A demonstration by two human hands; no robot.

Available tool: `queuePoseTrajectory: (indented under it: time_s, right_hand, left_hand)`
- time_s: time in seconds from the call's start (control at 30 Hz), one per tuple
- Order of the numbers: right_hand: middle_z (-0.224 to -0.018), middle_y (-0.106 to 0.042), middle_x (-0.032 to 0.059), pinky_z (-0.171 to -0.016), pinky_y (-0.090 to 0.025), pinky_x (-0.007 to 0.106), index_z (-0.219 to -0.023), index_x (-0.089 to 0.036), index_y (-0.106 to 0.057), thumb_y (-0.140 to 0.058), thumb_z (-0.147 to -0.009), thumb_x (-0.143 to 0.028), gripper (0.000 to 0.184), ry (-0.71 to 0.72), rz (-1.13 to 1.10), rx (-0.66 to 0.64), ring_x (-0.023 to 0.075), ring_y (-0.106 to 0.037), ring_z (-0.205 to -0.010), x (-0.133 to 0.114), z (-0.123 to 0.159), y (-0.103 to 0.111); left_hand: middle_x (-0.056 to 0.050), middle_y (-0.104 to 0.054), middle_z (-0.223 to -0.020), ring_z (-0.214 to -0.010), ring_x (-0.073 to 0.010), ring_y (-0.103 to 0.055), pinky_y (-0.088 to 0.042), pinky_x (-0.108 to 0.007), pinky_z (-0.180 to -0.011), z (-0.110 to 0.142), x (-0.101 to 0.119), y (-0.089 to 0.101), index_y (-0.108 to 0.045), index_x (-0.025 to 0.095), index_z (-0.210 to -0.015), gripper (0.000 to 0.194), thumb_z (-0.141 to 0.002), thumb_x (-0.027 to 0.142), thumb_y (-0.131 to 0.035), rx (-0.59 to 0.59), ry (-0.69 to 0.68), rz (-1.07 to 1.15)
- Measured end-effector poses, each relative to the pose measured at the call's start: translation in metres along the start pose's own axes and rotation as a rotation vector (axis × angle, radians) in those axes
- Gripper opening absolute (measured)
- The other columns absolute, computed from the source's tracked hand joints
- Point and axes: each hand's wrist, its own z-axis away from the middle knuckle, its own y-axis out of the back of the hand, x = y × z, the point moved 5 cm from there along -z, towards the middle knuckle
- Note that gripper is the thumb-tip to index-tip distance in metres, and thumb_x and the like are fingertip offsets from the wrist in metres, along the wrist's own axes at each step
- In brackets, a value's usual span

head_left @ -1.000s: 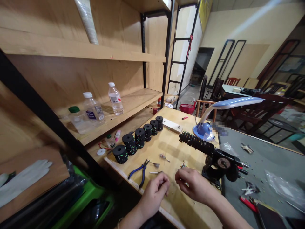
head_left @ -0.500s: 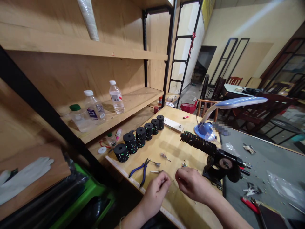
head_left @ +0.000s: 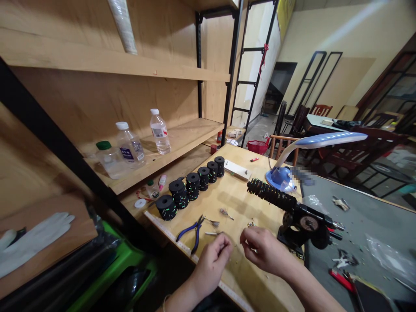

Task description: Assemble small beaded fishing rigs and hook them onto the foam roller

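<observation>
My left hand [head_left: 215, 255] is closed in a pinch above the front of the wooden table [head_left: 214, 203]; what it pinches is too small to make out. A short gap to its right, my right hand [head_left: 261, 247] has its fingers curled together, with their grip mostly hidden. Just beyond it lies a small heap of tiny bright pieces [head_left: 251, 224]. Blue-handled pliers [head_left: 194, 229] rest open to the left of my left hand, beside a thin white stick [head_left: 212, 233] and small wispy bundles [head_left: 226, 213]. A black clamp-like device [head_left: 305, 221] holding a ridged black rod [head_left: 271, 193] stands to the right.
Several black spools [head_left: 193, 186] with green flecks line the table's left side. A blue desk lamp [head_left: 277, 177] and a white block [head_left: 237, 169] stand at the back. Bottles [head_left: 160, 132] sit on the shelf. Red-handled pliers [head_left: 342, 281] lie on the grey mat [head_left: 328, 247].
My right hand has tilted slightly, its fingers opening a little from the palm. The left hand stays in nearly the same place, and the view has shifted slightly.
</observation>
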Motion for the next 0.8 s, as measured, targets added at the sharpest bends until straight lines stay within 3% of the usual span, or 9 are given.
queuePoseTrajectory:
  time_s: [0.27,0.53,0.8]
  right_hand:
    - [-0.063,-0.058,0.0021,-0.055,-0.037,0.023,-0.078,-0.019,-0.056,-0.044,-0.078,-0.007,0.017,0.024,0.007,-0.032,0.0150,-0.053,-0.057,-0.002,-0.004,0.002]
    - [-0.067,-0.059,0.0029,-0.058,-0.040,0.025,-0.083,-0.019,-0.056,-0.044,-0.079,-0.007,0.018,0.008,-0.018,-0.030,0.0160,-0.054,-0.061,0.000,0.002,0.004]
    - [-0.066,-0.056,0.0018,-0.059,-0.040,0.025,-0.077,-0.020,-0.053,-0.044,-0.077,-0.004,0.019,0.044,-0.011,-0.016,0.0160,-0.051,-0.062,0.000,0.005,0.002]
  left_hand:
    - [0.006,-0.037,-0.062,-0.057,-0.0102,-0.033,-0.029,-0.021,-0.053,0.000,-0.003,0.001,-0.048,0.019,-0.075,0.030,-0.088,0.046,-0.052,0.008,0.008,0.021]
    - [0.006,-0.049,-0.060,-0.043,-0.0056,-0.033,-0.024,-0.019,-0.042,0.011,-0.027,0.003,-0.050,0.018,-0.080,0.034,-0.082,0.051,-0.058,-0.027,0.139,0.129]
    - [0.009,-0.043,-0.056,-0.042,-0.0055,-0.034,-0.024,-0.018,-0.041,0.029,-0.039,0.011,-0.054,0.018,-0.085,0.036,-0.074,0.049,-0.069,0.022,0.176,0.062]
